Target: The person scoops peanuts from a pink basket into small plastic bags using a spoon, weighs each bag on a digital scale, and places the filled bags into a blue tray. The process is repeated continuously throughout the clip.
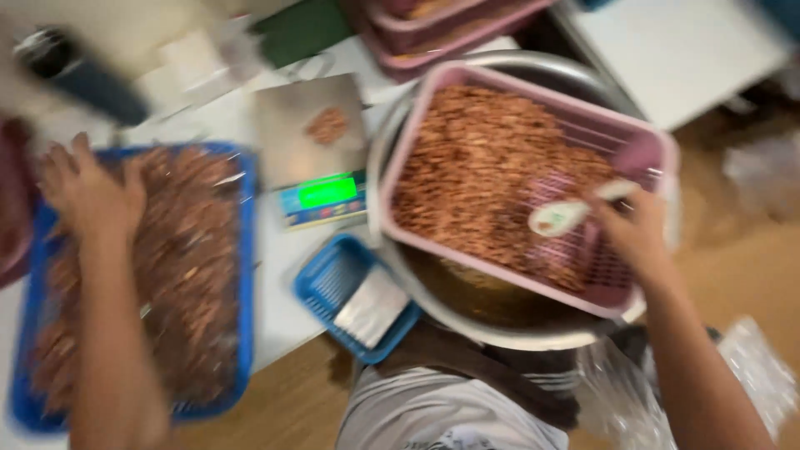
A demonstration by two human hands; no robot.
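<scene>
Gripping pale spoon-shaped scoop [560, 216], right hand [635, 233] fingers closed round handle, bowl over reddish-brown strips in pink slotted plastic basket [658, 146]. Basket sits inside round metal basin [508, 329]. Left hand [87, 192] flat, fingers spread, pressing on similar strips in blue rectangular tray [247, 250]. Between trays: scale [321, 196] with steel plate, green display. Frame blurred.

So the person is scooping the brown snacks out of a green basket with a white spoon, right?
Not quite. In the head view the basket is pink, not green. The right hand does hold a white spoon over the brown snacks in it.
</scene>
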